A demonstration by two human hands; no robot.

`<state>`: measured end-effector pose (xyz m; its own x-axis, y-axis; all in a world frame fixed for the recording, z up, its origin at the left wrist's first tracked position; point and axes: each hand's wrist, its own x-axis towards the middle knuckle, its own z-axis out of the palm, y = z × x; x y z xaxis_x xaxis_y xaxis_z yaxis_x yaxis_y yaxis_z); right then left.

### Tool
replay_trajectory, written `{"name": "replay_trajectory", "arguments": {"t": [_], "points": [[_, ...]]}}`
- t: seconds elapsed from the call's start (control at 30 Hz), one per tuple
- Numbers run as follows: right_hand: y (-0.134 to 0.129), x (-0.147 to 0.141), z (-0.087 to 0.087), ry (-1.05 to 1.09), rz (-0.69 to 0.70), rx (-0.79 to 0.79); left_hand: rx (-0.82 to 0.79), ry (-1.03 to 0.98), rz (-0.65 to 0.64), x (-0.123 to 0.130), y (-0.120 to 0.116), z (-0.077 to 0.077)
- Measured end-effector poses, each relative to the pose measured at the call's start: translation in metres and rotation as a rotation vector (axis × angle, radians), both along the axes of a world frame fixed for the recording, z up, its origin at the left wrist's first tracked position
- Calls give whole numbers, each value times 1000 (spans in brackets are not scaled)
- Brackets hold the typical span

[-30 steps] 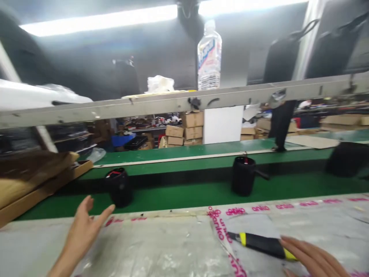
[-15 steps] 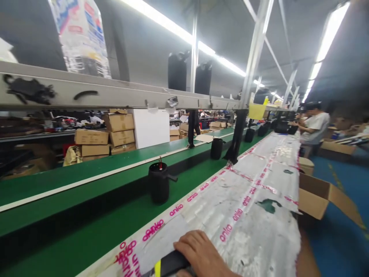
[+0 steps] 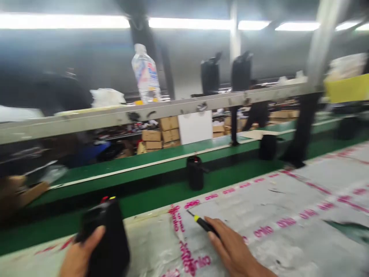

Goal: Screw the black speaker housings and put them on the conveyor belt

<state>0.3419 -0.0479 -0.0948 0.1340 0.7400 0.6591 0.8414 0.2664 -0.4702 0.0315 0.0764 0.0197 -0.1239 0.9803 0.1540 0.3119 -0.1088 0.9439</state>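
Left hand (image 3: 83, 250) grips black case (image 3: 111, 234) — I make out red and yellow bits (image 3: 112, 197) at its top. Right hand (image 3: 232, 244) holds black-and-yellow tool (image 3: 203, 224) over pale bench covering (image 3: 150, 240) marked with pink lettering (image 3: 263, 231). Beyond, I see black canister (image 3: 196, 177) upright on green surface (image 3: 230, 180), clear bottle (image 3: 146, 77) on shelf (image 3: 95, 120) above.

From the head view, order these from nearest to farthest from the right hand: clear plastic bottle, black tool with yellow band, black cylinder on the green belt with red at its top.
1. Black tool with yellow band: in the right hand.
2. Black cylinder: on the green belt, beyond the hand.
3. Clear plastic bottle: up on the grey shelf, farther left.
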Motion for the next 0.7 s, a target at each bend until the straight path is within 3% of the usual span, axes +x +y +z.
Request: {"name": "replay_trajectory", "arguments": {"t": [0.07,0.17,0.37,0.57,0.7], "points": [[3,0,-6,143,-51,-118,-7,27,-72,-21,-13,9],[3,1,-11,205,-23,-243,49,85,-109,-31,-29,17],[-2,2,-3,175,19,-260,92,183,-126,-14,-56,12],[-2,2,2,142,17,-235,82,234,-74,5,-61,-3],[-3,3,2,90,21,-209,56,238,-132,9,-66,-6]]}}
